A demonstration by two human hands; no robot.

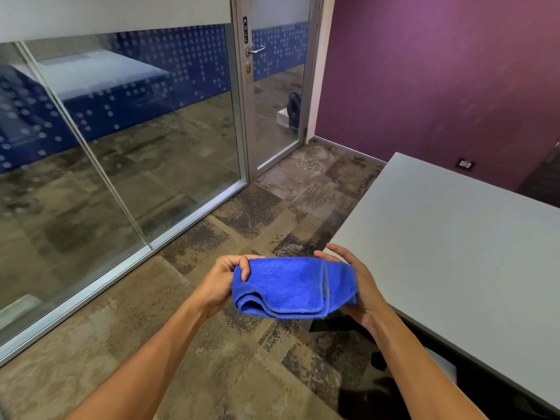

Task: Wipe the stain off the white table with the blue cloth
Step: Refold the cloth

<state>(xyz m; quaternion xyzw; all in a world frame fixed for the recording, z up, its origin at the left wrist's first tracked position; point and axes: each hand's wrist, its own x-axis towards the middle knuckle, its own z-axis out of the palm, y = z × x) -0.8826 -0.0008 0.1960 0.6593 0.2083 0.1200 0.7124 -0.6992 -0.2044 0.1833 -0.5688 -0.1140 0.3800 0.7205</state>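
A folded blue cloth (291,286) hangs in the air between my two hands, over the carpet just left of the white table (454,237). My left hand (225,281) pinches the cloth's left end with the fingers curled over it. My right hand (354,286) cups the right end from behind and below, fingers partly spread. The table top fills the right side of the view. No stain shows on the part of the table that I can see.
A glass wall (121,147) and a glass door (272,86) with a metal handle stand to the left and ahead. A purple wall (439,86) rises behind the table. Patterned carpet (242,359) covers the floor. Dark objects lie under the table's near edge.
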